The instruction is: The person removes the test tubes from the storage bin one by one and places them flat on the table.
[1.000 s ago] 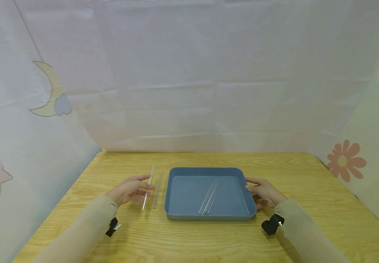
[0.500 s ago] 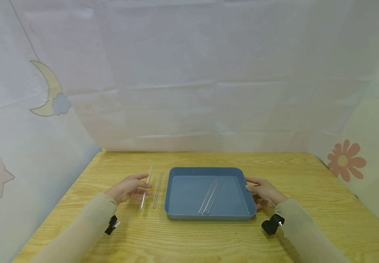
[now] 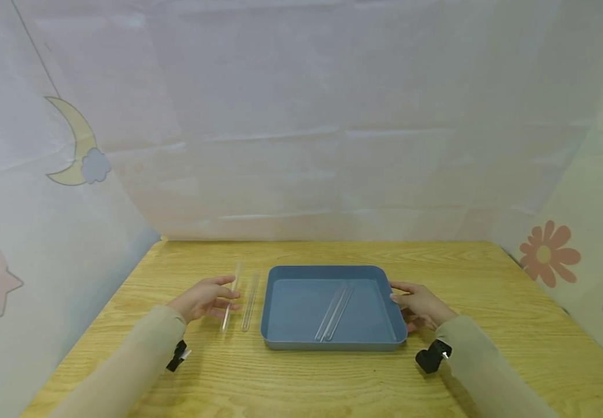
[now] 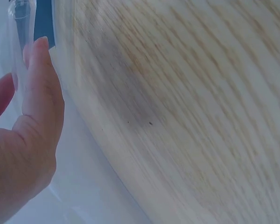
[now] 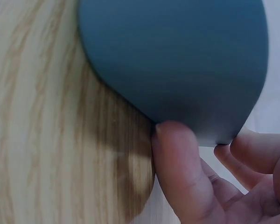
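My left hand (image 3: 208,299) pinches a clear test tube (image 3: 226,318) between thumb and fingers, its length slanting away from me. In the left wrist view the tube (image 4: 21,35) shows at the upper left, beside the fingertips. Just right of that hand lies a second clear test tube (image 3: 250,303) on the table. Two more test tubes (image 3: 327,316) rest side by side, slanted, inside the blue tray (image 3: 333,346). At the tray's right side my right hand (image 3: 420,306) grips the wall, thumb at the rim. Its fingertips meet the blue wall (image 5: 172,70) in the right wrist view.
The wooden table (image 3: 301,386) carries the tray at its middle. Pale fabric walls (image 3: 301,145) with printed shapes rise behind and on both sides. Black wrist devices (image 3: 434,356) sit at both cuffs.
My left hand and its test tube have shifted very slightly left, away from the tube on the table. The right hand keeps its place at the tray.
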The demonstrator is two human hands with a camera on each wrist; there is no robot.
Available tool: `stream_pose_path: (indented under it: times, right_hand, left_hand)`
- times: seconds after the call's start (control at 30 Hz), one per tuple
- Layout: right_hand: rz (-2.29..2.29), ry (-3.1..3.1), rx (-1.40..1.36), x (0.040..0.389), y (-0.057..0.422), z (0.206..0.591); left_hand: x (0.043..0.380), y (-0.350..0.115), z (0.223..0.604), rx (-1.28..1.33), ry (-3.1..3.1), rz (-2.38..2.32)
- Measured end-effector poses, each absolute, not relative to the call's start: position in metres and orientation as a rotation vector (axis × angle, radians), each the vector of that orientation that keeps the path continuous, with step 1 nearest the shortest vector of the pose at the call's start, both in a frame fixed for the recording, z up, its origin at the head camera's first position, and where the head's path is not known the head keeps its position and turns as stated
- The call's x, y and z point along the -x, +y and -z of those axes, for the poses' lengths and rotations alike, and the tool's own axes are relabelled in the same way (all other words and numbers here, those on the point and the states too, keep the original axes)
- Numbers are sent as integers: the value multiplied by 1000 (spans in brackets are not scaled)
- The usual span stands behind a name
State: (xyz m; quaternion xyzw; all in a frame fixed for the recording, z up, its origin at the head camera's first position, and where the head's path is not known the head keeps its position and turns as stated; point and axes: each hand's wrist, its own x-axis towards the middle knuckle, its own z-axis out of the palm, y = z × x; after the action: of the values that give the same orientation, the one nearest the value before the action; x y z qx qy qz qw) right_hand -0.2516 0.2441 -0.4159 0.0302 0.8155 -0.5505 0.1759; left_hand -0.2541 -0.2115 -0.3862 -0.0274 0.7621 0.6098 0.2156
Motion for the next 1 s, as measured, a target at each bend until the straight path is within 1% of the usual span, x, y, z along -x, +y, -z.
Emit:
stream_pose_path:
  times: [1.0]
  right_hand:
    - [1576,2311,-100,251,243,417]
  left_hand:
    - [270,-221,393,114,2149,-1608]
